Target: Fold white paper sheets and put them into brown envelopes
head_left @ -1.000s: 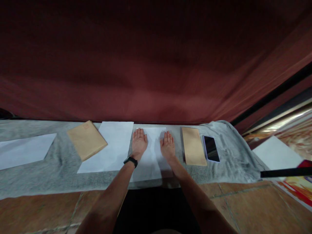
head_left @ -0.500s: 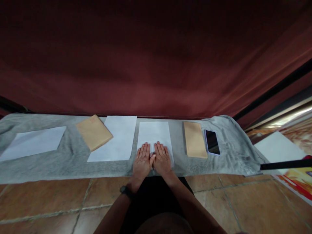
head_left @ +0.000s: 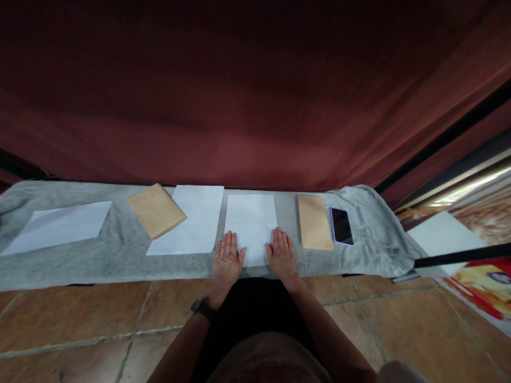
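A white sheet of paper (head_left: 250, 218) lies flat in front of me on a grey cloth (head_left: 120, 255). My left hand (head_left: 227, 260) rests palm down on its near left edge, fingers stretched out. Across from it, my right hand (head_left: 282, 254) lies flat at the near right edge, fingers pointing away from me. Neither hand holds anything. Between the two hands the bare near part of the sheet shows.
Left of the sheet lies another white paper (head_left: 199, 223), partly under a brown envelope (head_left: 155, 210). Farther left is one more white paper (head_left: 59, 226). To the right are a second brown envelope (head_left: 314, 221) and a phone (head_left: 341, 226). A dark red curtain (head_left: 239, 133) hangs behind.
My hands, together at the middle of the sheet before, have slid apart to its left and right edges. The view has shifted slightly.
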`<state>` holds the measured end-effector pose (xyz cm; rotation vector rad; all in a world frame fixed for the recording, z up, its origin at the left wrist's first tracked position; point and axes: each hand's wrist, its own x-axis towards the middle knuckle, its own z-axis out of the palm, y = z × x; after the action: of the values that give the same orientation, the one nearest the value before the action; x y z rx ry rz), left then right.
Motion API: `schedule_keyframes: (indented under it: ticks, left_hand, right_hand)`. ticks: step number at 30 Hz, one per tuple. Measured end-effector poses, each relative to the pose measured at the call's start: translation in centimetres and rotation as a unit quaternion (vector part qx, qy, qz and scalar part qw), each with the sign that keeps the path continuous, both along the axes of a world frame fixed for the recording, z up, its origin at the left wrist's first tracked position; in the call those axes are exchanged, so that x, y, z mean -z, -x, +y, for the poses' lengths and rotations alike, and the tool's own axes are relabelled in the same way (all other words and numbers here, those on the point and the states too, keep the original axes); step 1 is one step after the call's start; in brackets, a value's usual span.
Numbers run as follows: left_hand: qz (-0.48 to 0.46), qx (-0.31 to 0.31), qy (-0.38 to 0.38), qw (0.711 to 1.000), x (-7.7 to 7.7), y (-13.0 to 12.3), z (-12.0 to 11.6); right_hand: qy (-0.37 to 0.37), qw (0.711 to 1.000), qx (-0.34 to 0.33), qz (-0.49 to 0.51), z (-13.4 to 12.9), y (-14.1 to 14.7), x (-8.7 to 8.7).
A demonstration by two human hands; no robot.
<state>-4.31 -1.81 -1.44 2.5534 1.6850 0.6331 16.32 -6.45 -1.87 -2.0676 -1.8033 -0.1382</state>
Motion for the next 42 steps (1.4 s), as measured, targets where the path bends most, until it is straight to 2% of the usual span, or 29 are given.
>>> schedule_keyframes:
  ticks: [5,10,12,15,24,32,35,39,42]
  left_hand:
    - [0.012,0.004,-0.006,1.000,-0.1,-0.4,-0.7]
    - [0.055,0.111,-0.012,0.992,0.4,-2.9,-2.3]
    - [0.069,0.133,-0.010,0.989,0.6,-3.4,-2.7]
    - [0.065,0.118,-0.007,0.991,0.6,-3.2,-2.9]
    - [0.024,0.050,0.011,0.998,-0.4,-0.4,-2.7]
    - [0.009,0.008,0.022,1.000,-0.5,1.1,-2.9]
    - [0.007,0.025,0.034,0.999,-1.2,0.3,-2.2]
    - [0.002,0.088,0.046,0.995,-2.1,-2.3,-0.6]
    - [0.021,0.111,0.062,0.992,-2.0,-4.2,0.8]
  right_hand:
    - [-0.030,0.999,0.000,0.032,-0.5,0.6,0.0]
    - [0.001,0.989,-0.132,0.065,-0.2,3.8,-0.6]
    - [0.011,0.986,-0.158,0.060,-0.2,4.5,-0.7]
    - [0.014,0.989,-0.141,0.039,-0.6,4.1,-0.6]
    - [0.007,0.996,-0.081,-0.024,-2.1,-0.4,0.0]
    - [-0.003,0.999,-0.034,-0.016,-2.9,-1.1,0.3]
    - [0.000,0.999,-0.029,0.013,-2.0,-0.2,-0.2]
    - [0.020,0.994,-0.093,0.050,0.2,1.7,-0.9]
    - [0.054,0.989,-0.128,0.057,1.7,2.6,-0.9]
